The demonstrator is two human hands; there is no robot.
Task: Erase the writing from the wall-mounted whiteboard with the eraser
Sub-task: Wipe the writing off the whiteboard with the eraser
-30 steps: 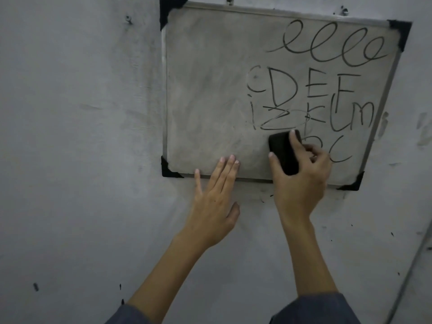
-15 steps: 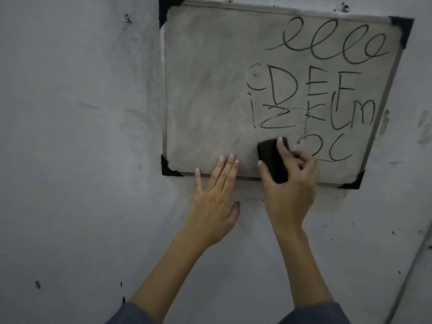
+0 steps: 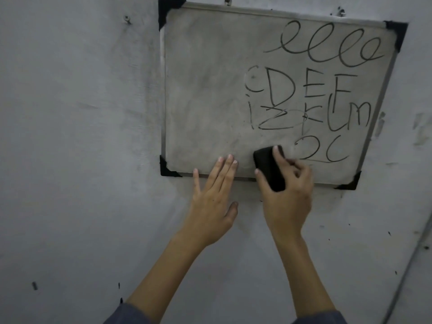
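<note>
A whiteboard (image 3: 205, 90) with black corner caps hangs on the wall. Its left half is wiped to a grey smear. Black writing (image 3: 327, 94) fills the right half: loops on top, letters below, curls at the bottom. My right hand (image 3: 288, 197) grips a black eraser (image 3: 268, 167) and presses it against the board's bottom edge, left of the bottom curls. My left hand (image 3: 215, 195) lies flat on the wall with straight fingers, its fingertips on the board's lower frame.
The grey wall (image 3: 81, 160) around the board is scuffed and speckled with dark marks. A screw (image 3: 127, 19) sticks out at the upper left. A thin cable or pipe (image 3: 406, 272) runs diagonally at the lower right.
My right hand has slid the eraser down and left, from the lower middle letters to the bottom edge. Some strokes beside the bottom curls are gone. The left hand stays put.
</note>
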